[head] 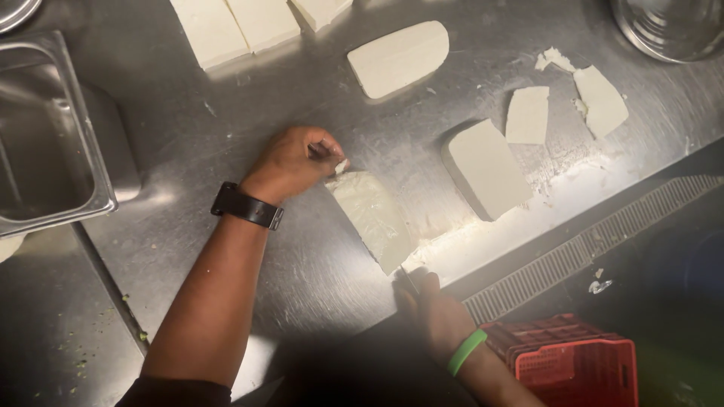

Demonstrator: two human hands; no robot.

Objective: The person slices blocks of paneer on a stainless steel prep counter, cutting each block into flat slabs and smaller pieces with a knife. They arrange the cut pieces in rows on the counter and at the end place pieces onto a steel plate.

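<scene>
Left hand [290, 162] reaches forward, fingers pinched; right hand [436, 313] sits low, curled in a grip.

This is a professional kitchen. The long worktop of brushed stainless steel [226, 151], the rectangular steel insert pan [45, 136], the round steel bowl [671, 26] and the metal floor drain grate [596, 245] show it.

Stainless steel worktop [226, 136] under dim, warm light.
Brushed, scratched and smeared pale along the near edge, with soft glare at lower centre. Rectangular steel pan [45, 143] at the left edge of the frame; rim of a round steel bowl [667, 30] at upper right. Ribbed metal drain grate [596, 241] running diagonally at right, beside a dark floor [679, 264]; red plastic crate [577, 362] at lower right.
</scene>
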